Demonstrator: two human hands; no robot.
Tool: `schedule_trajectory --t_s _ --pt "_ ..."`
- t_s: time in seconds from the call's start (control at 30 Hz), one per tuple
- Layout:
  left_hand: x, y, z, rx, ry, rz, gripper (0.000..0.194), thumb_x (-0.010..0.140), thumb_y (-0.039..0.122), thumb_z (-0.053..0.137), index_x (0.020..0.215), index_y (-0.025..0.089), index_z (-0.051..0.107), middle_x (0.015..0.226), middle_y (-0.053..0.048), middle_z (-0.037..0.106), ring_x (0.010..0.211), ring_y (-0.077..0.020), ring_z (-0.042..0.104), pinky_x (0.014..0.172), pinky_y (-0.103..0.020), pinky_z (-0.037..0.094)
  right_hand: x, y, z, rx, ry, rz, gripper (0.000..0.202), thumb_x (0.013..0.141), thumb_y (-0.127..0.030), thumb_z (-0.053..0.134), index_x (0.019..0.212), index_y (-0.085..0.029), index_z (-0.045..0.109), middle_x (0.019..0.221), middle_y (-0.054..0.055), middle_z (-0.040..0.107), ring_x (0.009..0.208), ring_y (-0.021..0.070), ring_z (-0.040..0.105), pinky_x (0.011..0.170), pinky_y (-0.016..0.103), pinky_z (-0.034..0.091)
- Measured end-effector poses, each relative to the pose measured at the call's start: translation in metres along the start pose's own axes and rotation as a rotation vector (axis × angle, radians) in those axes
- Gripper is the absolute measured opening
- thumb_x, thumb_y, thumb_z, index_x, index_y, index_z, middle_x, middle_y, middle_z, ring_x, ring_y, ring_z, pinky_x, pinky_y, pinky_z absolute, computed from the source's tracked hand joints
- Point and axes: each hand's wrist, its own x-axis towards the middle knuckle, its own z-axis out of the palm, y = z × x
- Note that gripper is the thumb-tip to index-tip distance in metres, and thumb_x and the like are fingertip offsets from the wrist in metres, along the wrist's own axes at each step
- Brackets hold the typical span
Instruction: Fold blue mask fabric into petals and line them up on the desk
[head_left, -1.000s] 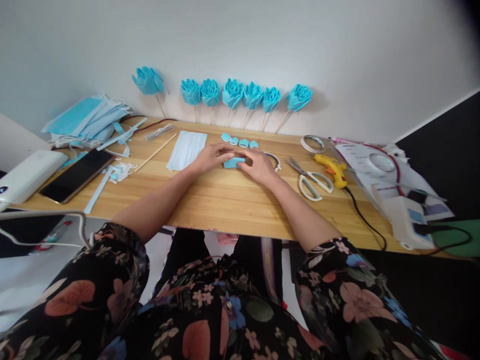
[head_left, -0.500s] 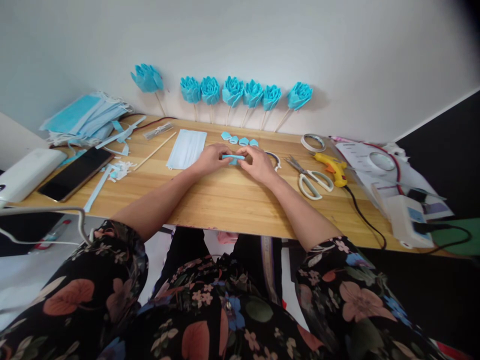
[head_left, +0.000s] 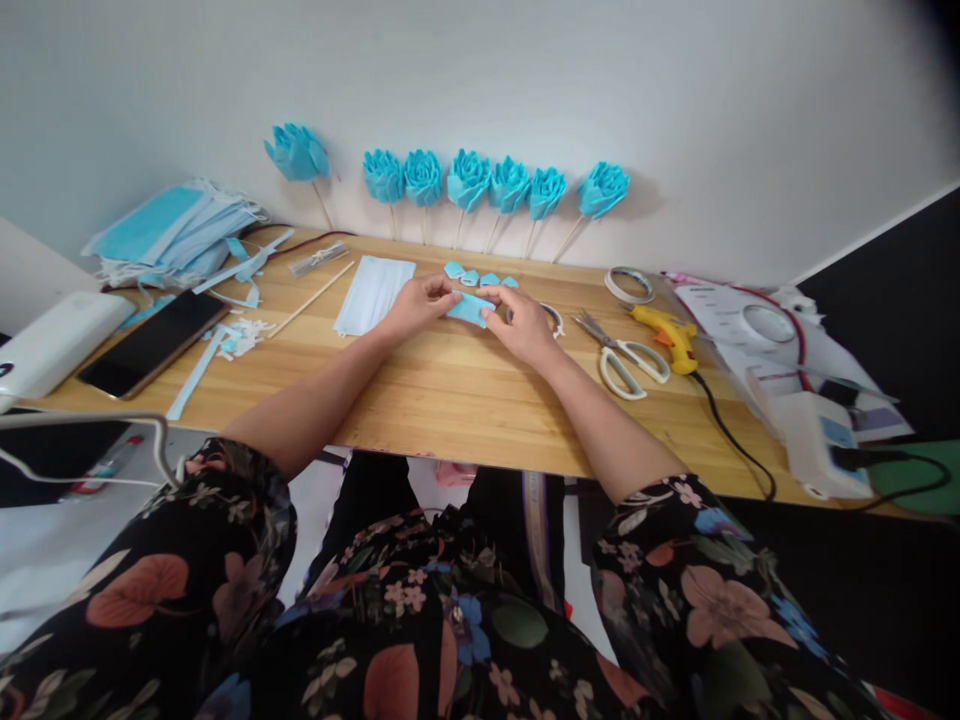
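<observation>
Between my hands, above the middle of the wooden table (head_left: 450, 400), is a small blue piece of mask fabric (head_left: 469, 309). My left hand (head_left: 420, 303) pinches its left edge between thumb and fingers. On the other side, my right hand (head_left: 520, 318) grips the right edge, thumb below and fingertips above. Just beyond the hands lie several small folded blue petals (head_left: 454, 270) in a row. A pale face mask (head_left: 374, 295) lies flat to the left of my left hand. Partly behind my right hand is a roll of tape (head_left: 556, 319).
Several blue fabric flowers (head_left: 469, 180) on sticks lean against the wall. On the right are scissors (head_left: 621, 357), a yellow glue gun (head_left: 667, 335), another tape roll (head_left: 630, 285) and a power strip (head_left: 819, 440). Stacked masks (head_left: 172, 235), a phone (head_left: 152, 345) and a wooden stick (head_left: 311, 299) lie left.
The blue fabric piece, seen as a narrow strip before, now shows its broad face, tilted toward me. Both hands have shifted slightly and keep hold of it.
</observation>
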Motion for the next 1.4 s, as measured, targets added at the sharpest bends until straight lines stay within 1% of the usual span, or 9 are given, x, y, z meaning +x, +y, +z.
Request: schedule_trajectory --t_s 0.2,0.33,0.47,0.7,0.9,1.0,1.13,1.23,1.4 --pt "-0.004 0.004 0.002 -0.018 -0.115 0.028 0.037 0.08 0.053 0.068 0.082 0.016 0.064 0.078 -0.004 0.066 0.074 -0.0161 0.058 0.07 -0.029 0.046 -0.002 0.0 0.003 0.035 -0.027 -0.032 0.036 0.086 -0.024 0.065 0.121 -0.024 0.071 0.11 0.006 0.078 0.103 0.0254 0.07 0.096 0.041 0.053" --pt "-0.003 0.005 -0.001 0.037 -0.083 0.048 0.036 0.083 0.053 0.067 0.082 0.016 0.065 0.077 -0.004 0.067 0.075 -0.0166 0.059 0.07 -0.029 0.047 0.0 0.003 0.003 0.007 -0.031 -0.029 0.032 0.087 -0.024 0.063 0.118 -0.025 0.073 0.114 0.005 0.078 0.107 0.0261 0.07 0.097 0.042 0.053" --pt "-0.002 0.003 -0.005 -0.004 -0.044 0.056 0.037 0.085 0.054 0.065 0.081 0.017 0.063 0.076 -0.002 0.066 0.074 -0.0153 0.059 0.07 -0.028 0.046 0.001 0.006 0.002 -0.007 0.002 -0.008 0.033 0.087 -0.023 0.063 0.118 -0.025 0.073 0.112 0.004 0.078 0.102 0.0257 0.07 0.096 0.042 0.053" --pt "-0.003 0.003 0.002 -0.04 -0.142 0.071 0.051 0.08 0.061 0.072 0.102 0.015 0.07 0.1 -0.008 0.074 0.089 -0.0188 0.065 0.078 -0.029 0.05 -0.001 0.001 0.002 0.034 0.006 -0.002 0.038 0.085 -0.021 0.063 0.121 -0.026 0.071 0.118 0.004 0.077 0.105 0.0253 0.07 0.098 0.042 0.053" --pt "-0.003 0.002 -0.002 0.046 -0.102 0.012 0.034 0.08 0.048 0.07 0.085 0.014 0.071 0.075 -0.003 0.067 0.071 -0.0155 0.058 0.066 -0.028 0.044 -0.001 -0.001 0.001 0.009 -0.019 -0.015 0.035 0.086 -0.023 0.063 0.119 -0.025 0.073 0.111 0.004 0.078 0.1 0.0252 0.07 0.096 0.042 0.053" --pt "-0.003 0.002 -0.003 0.085 -0.072 0.015 0.028 0.079 0.043 0.069 0.078 0.015 0.069 0.07 -0.001 0.063 0.067 -0.0142 0.054 0.064 -0.027 0.041 0.0 0.002 0.001 -0.013 -0.021 -0.029 0.032 0.087 -0.023 0.062 0.117 -0.025 0.075 0.107 0.005 0.078 0.098 0.0251 0.069 0.095 0.041 0.053" --pt "-0.003 0.001 -0.004 0.151 -0.039 0.047 0.024 0.08 0.04 0.069 0.077 0.016 0.07 0.07 0.0 0.063 0.069 -0.0148 0.055 0.065 -0.028 0.041 0.001 0.005 0.001 -0.059 -0.027 -0.051 0.028 0.09 -0.024 0.061 0.112 -0.024 0.077 0.099 0.005 0.078 0.094 0.0258 0.068 0.092 0.041 0.052" --pt "-0.002 -0.001 -0.005 0.205 -0.039 0.078 0.023 0.082 0.039 0.068 0.081 0.016 0.072 0.074 -0.001 0.067 0.073 -0.0163 0.058 0.07 -0.029 0.043 0.002 0.006 0.001 -0.092 -0.049 -0.052 0.027 0.091 -0.024 0.061 0.113 -0.026 0.077 0.102 0.004 0.078 0.097 0.026 0.068 0.093 0.041 0.051" --pt "-0.001 -0.003 -0.006 0.299 -0.151 0.103 0.026 0.08 0.037 0.071 0.095 0.017 0.077 0.088 -0.005 0.075 0.078 -0.0178 0.062 0.073 -0.029 0.045 0.001 0.011 0.004 -0.141 -0.147 -0.063 0.032 0.086 -0.025 0.071 0.118 -0.025 0.076 0.113 0.007 0.079 0.105 0.0292 0.069 0.093 0.042 0.051"
